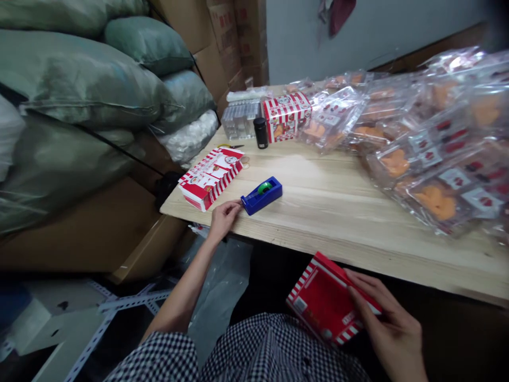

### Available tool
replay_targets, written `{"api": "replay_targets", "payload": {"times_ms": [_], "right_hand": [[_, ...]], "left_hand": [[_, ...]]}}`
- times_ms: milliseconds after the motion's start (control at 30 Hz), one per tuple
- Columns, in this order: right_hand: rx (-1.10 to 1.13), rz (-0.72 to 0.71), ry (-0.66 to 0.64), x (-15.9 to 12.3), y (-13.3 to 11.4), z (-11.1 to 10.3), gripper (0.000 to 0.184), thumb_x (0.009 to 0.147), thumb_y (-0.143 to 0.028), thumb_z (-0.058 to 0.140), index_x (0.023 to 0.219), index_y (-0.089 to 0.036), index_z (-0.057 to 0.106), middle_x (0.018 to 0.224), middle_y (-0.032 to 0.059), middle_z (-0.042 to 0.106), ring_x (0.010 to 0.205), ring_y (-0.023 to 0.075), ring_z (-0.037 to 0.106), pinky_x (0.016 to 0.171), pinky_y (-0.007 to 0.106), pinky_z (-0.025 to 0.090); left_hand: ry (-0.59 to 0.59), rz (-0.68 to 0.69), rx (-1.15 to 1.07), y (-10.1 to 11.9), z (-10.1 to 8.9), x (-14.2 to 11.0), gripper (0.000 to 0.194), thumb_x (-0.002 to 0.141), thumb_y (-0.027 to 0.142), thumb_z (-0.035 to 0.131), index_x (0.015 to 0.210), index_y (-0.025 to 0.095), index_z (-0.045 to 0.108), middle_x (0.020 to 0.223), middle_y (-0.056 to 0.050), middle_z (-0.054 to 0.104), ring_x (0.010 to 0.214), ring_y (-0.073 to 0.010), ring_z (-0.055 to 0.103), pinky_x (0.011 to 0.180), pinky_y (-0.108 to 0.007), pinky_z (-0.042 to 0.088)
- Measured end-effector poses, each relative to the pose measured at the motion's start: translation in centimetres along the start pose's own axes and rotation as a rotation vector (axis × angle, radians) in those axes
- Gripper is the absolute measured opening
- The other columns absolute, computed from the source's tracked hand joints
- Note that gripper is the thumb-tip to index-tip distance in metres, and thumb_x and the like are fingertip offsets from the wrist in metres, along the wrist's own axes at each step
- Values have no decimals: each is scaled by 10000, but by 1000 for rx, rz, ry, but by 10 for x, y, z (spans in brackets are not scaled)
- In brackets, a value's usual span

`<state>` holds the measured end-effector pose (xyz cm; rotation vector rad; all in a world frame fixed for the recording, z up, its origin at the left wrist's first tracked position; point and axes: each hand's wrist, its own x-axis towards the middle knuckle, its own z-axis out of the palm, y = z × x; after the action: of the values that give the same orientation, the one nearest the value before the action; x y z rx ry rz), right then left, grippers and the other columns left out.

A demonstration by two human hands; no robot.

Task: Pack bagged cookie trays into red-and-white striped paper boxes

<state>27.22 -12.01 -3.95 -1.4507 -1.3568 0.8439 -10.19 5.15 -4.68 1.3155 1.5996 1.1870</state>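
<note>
My left hand is at the front edge of the table, its thumb and fingers pinched together at the cutter end of a blue tape dispenser. The clear tape between those fingertips is barely visible. A green-cored tape roll sits in the dispenser. Below the table edge, over my lap, my right hand grips a red box with white stripes along its sides. The thumb lies across one face of the box, which is tilted. A flattish red-and-white striped carton lies left of the dispenser.
Bagged orange items in clear packs heap along the table's right side. At the back stand a striped box, a black cylinder and stacked clear cases. Yellow-handled scissors lie behind the carton. Large sacks pile up at left.
</note>
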Motion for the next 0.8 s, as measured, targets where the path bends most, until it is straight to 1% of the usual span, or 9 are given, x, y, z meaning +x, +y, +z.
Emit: {"api": "replay_targets", "payload": {"times_ms": [67,133,200,267,433,533,633,733,800], "right_hand": [[4,3,117,1,-27,-9,223,880,-323,693,1087,-307,772,1166,62,712,1050,279,684,980,467,549],[2,-24,249,8,-55,-16,241,875,-296,705,1108,-324,763,1168,62,706,1060,289,667,1002,506,514],[-11,-108,374,22,-76,-17,260,870,-259,714,1119,-322,755,1174,64,705,1069,294,656,1007,535,491],[-27,-265,449,38,-86,-14,279,867,-193,715,1118,-311,751,1153,58,718,1053,277,666,980,520,506],[-157,-506,304,66,-74,2,368,903,-75,631,1176,-309,711,1240,71,689,1087,253,680,953,464,556],[-190,-558,210,69,-67,9,381,923,-65,590,1204,-306,683,1279,77,670,1158,262,657,988,487,553],[-146,-626,226,70,-64,15,401,914,-67,603,1248,-287,636,1244,74,692,1157,266,667,1058,564,507],[-146,-649,296,72,-62,17,587,887,-42,629,1408,-286,508,1249,67,692,1182,255,654,1091,575,481],[-200,-650,266,73,-62,15,661,892,-20,610,1469,-300,449,1274,68,674,1211,245,630,1119,572,453]], "left_hand": [[71,60,44,15,4,-15,223,797,373,698,862,168,756,1078,-89,739,1022,-215,658,912,-300,503],[125,137,70,37,15,-34,223,848,368,670,902,170,759,928,-57,733,858,-179,668,811,-274,525],[113,176,-6,65,33,-54,202,877,347,664,928,177,761,834,-25,705,738,-146,655,754,-263,534],[67,181,-98,94,56,-77,163,884,318,677,939,196,772,805,-8,691,697,-130,654,728,-258,544],[-183,142,-389,145,115,-118,171,876,292,703,1023,252,782,773,-2,697,648,-131,656,669,-278,584],[-324,35,-612,157,140,-124,558,837,279,752,1370,311,591,769,17,699,634,-120,659,674,-265,601],[-345,-65,-725,161,152,-121,872,827,267,768,1554,309,288,760,28,701,638,-113,666,701,-259,601],[-301,-106,-738,161,155,-118,895,838,248,760,1559,282,232,740,27,702,639,-110,667,706,-247,584],[-306,-125,-752,159,156,-116,887,834,249,767,1549,271,242,758,11,719,651,-116,676,715,-253,581]]}}
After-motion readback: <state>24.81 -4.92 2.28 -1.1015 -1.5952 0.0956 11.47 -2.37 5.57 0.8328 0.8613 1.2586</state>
